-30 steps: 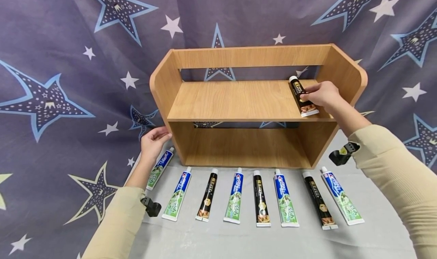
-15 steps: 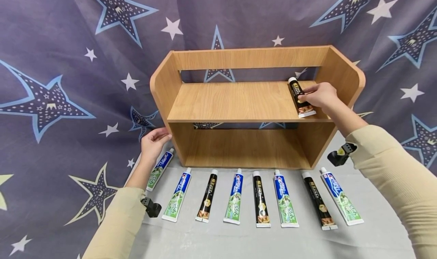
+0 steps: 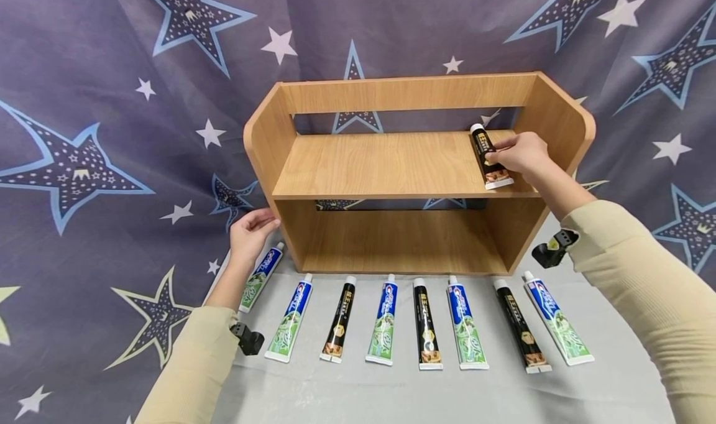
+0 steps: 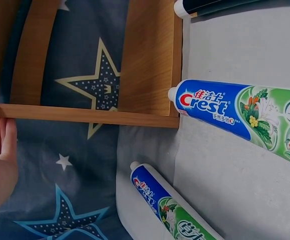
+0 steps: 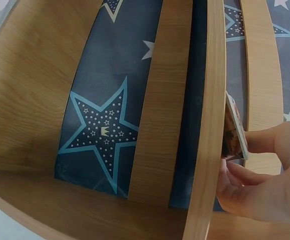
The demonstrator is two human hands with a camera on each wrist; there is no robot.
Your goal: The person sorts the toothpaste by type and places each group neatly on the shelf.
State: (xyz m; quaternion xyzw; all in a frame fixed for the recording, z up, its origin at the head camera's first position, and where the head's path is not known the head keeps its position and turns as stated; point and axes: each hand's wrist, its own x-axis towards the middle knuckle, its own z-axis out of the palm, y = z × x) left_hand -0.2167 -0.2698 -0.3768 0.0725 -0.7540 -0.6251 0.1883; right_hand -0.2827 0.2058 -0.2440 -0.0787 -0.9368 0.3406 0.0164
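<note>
Right grip: the right hand [image 3: 523,152] pinches a black toothpaste tube [image 3: 479,143] between thumb and fingers, the gap just the tube's width.
Held tube: on the upper board [image 3: 380,163] of the wooden shelf [image 3: 408,92], near the right side board [image 3: 556,125]; white cap toward the back, flat end near the front edge. Whether it bears fully on the board, I can't tell.
Left grip: the left hand [image 3: 248,237] holds the shelf's left side board [image 3: 267,141], thumb at the front edge, fingers together against the outer face.
Right arm: reaches up from the lower right in a beige sleeve [image 3: 637,293], hand above the upper board, coming at the tube from its right.
Left arm: slants up from the lower left in a matching sleeve [image 3: 187,368], hand outside the shelf.
Tubes on the table [image 3: 347,393]: five blue-and-green Crest tubes [image 3: 289,318] and three more black tubes [image 3: 427,324], lying with caps toward the shelf; the leftmost, a Crest, is below the left hand.
Writing: "Crest", "佳洁士" and "天然多效" on the Crest nearest the left wrist camera; the black tubes' yellowish characters are too small to read surely.
Backdrop: purple-grey cloth [image 3: 100,225] printed with stars.
</note>
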